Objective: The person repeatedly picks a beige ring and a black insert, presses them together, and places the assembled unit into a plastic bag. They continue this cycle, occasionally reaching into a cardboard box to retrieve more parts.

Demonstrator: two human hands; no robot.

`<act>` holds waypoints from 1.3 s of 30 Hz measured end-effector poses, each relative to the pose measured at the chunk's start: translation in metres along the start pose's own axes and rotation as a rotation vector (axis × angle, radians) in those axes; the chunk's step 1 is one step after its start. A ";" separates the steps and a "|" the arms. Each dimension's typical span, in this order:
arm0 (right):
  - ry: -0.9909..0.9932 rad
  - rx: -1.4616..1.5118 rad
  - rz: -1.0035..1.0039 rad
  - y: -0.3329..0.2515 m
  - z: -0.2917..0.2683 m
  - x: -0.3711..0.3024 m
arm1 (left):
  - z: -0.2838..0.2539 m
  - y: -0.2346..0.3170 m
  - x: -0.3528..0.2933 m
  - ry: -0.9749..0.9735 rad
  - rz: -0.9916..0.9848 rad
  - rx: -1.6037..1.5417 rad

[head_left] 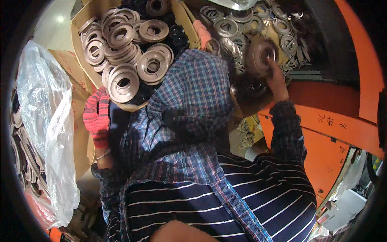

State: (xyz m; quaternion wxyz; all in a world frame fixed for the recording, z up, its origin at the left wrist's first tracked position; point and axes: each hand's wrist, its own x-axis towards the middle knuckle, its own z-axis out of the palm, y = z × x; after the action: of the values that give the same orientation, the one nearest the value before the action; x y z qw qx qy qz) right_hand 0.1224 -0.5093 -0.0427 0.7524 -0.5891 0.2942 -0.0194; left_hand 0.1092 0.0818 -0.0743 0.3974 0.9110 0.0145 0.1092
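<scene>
My left hand, in a red and black striped knit glove, has its fingers curled together at the near left edge of a cardboard box. In that box lie many round brown plastic rings with centre holes, stacked and overlapping, beside some black round parts. On the right, my bare right hand grips a brown plastic ring by its near right side. This ring is blurred by motion and is held above a heap of grey-brown rings.
Clear plastic sheeting hangs at the left, with more rings beside and behind it. A pink cloth-like piece lies between box and heap. Orange panels stand at the right. Checked apron cloth spreads over my lap.
</scene>
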 end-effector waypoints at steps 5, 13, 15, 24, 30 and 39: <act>-0.668 -0.066 -0.401 -0.054 0.102 0.046 | -0.001 0.008 -0.001 0.001 0.016 -0.017; 0.165 -0.826 -0.161 0.014 0.000 0.176 | 0.002 0.014 0.002 0.015 -0.034 0.010; 0.217 -1.137 -0.233 0.047 -0.035 0.202 | 0.002 0.012 0.003 -0.014 -0.006 0.072; 0.204 -1.488 -0.232 0.111 -0.040 0.314 | 0.000 0.016 0.009 -0.098 -0.037 0.287; -0.004 -1.666 -0.263 0.119 -0.033 0.334 | 0.004 0.026 0.015 -0.093 -0.022 0.306; -0.286 -1.246 -0.286 0.125 -0.026 0.240 | 0.005 0.027 0.009 -0.042 -0.076 0.188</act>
State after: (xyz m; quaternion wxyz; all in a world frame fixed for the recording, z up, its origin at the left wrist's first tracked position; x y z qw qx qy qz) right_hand 0.2686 -0.5840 -0.2586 0.2919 -0.9448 0.0660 0.1334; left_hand 0.1177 0.0602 -0.0562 0.3143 0.9451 0.0507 0.0731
